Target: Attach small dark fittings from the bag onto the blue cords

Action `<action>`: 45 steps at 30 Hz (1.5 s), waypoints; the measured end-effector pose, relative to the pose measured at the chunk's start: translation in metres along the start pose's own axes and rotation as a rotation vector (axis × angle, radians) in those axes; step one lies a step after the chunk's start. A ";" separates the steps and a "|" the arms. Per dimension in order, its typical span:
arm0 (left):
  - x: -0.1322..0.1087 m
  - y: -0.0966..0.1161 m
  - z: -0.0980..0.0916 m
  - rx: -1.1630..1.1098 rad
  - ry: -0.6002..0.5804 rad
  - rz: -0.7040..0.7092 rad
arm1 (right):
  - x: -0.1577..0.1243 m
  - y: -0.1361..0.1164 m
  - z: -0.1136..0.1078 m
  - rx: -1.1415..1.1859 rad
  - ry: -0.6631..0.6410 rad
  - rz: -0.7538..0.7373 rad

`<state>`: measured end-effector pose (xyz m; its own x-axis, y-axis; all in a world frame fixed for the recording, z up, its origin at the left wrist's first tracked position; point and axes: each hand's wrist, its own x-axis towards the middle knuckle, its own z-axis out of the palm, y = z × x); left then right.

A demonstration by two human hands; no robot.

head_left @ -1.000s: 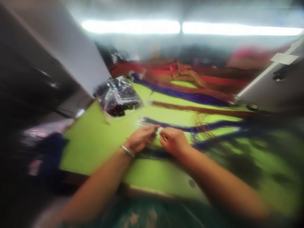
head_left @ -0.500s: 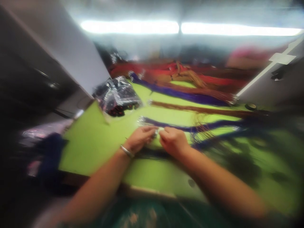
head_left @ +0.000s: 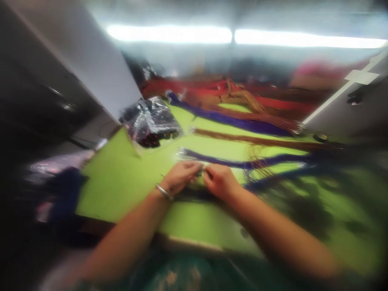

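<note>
Above the green worktop [head_left: 112,178], my left hand [head_left: 180,176] and my right hand [head_left: 222,180] meet fingertip to fingertip. The left is pinched on a small pale-and-dark piece [head_left: 200,171], too blurred to name. My right thumb and forefinger are closed against the other side of it, and what they grip is hidden. Just beyond the fingers lies a bundle of blue-purple wires [head_left: 224,161] with shiny ends at its left. Dark strands [head_left: 197,197] run under both hands. A metal bangle [head_left: 164,192] circles my left wrist.
A clear plastic bag [head_left: 153,121] with dark pieces stands at the back left. Behind my hands lie a brown wire bundle [head_left: 242,138], a thicker purple bundle [head_left: 242,121] and red wires [head_left: 281,103]. A roll of tape [head_left: 320,137] sits at the right, beside a grey panel [head_left: 351,111].
Both hands stay in nearly the same place; the fingertips are slightly closer together, with the right fingers turned a little. The whole view has shifted slightly.
</note>
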<state>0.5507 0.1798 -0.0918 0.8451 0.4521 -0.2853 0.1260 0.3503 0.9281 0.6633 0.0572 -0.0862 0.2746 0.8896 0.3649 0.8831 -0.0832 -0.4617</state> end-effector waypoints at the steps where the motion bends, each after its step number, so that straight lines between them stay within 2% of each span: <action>1: 0.000 -0.001 0.000 0.013 0.002 0.006 | 0.000 0.000 0.000 -0.013 -0.007 0.001; 7: 0.000 -0.004 0.002 0.085 0.034 0.055 | 0.000 -0.002 0.004 -0.127 -0.069 0.056; 15: -0.003 0.000 0.002 0.248 0.049 0.109 | -0.001 -0.002 0.006 0.016 -0.062 0.073; 21: -0.010 0.018 -0.014 0.400 -0.097 0.115 | 0.000 -0.005 0.003 0.257 -0.101 0.089; 24: -0.018 0.027 -0.026 0.519 -0.154 0.082 | 0.002 -0.011 -0.002 0.329 -0.194 0.154; 28: -0.032 0.033 -0.030 0.657 -0.470 0.002 | 0.018 -0.012 -0.014 0.209 -0.374 0.168; 30: -0.035 0.032 -0.024 0.693 -0.610 -0.028 | 0.034 -0.009 -0.013 0.060 -0.382 0.144; 31: -0.036 0.031 -0.021 0.704 -0.643 -0.035 | 0.043 -0.007 -0.009 -0.016 -0.376 0.131; 35: -0.032 0.022 -0.014 0.718 -0.657 -0.027 | 0.071 0.001 0.021 -0.217 -0.343 0.133; 38: -0.029 0.017 -0.015 0.715 -0.661 -0.013 | 0.078 0.005 0.038 -0.252 -0.297 0.164; 41: -0.028 0.017 -0.016 0.735 -0.676 0.016 | 0.080 0.010 0.039 -0.189 -0.312 0.166; 45: -0.029 0.019 -0.015 0.735 -0.654 0.071 | 0.083 0.014 0.029 -0.111 -0.346 0.168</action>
<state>0.5209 0.1861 -0.0698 0.9562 -0.1676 -0.2402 0.1680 -0.3577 0.9186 0.6879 0.1430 -0.0858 0.2915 0.9565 -0.0111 0.8776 -0.2721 -0.3946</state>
